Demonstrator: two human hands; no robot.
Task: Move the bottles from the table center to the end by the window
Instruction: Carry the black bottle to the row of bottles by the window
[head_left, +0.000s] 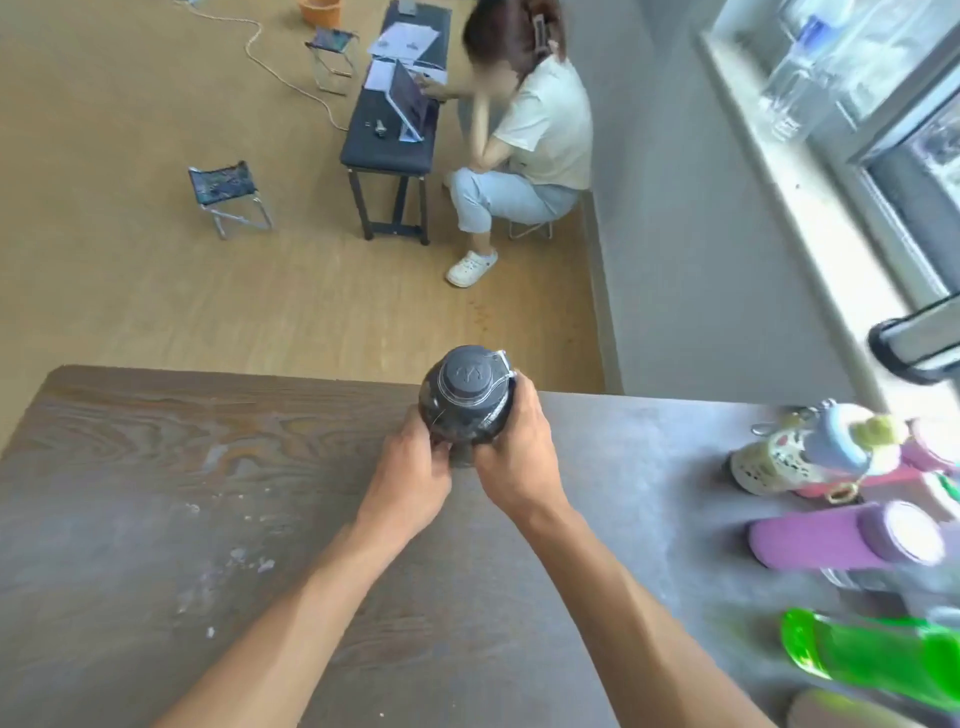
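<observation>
A dark bottle (467, 395) with a grey cap stands upright near the far edge of the wooden table (156, 467), about mid-width. My left hand (410, 478) grips its lower left side and my right hand (519, 447) wraps its right side. At the table's right end, by the window, stand several bottles: a white patterned one with a blue lid (779, 457), a pink one (914, 457), a purple one (841, 535) and a bright green one (872, 660).
Beyond the table a person sits at a dark bench (384, 145) with a laptop. Two folding stools (228, 195) stand on the wooden floor. The window sill (800, 171) runs along the right, with clear bottles on it. A dark object (914, 343) juts in at right.
</observation>
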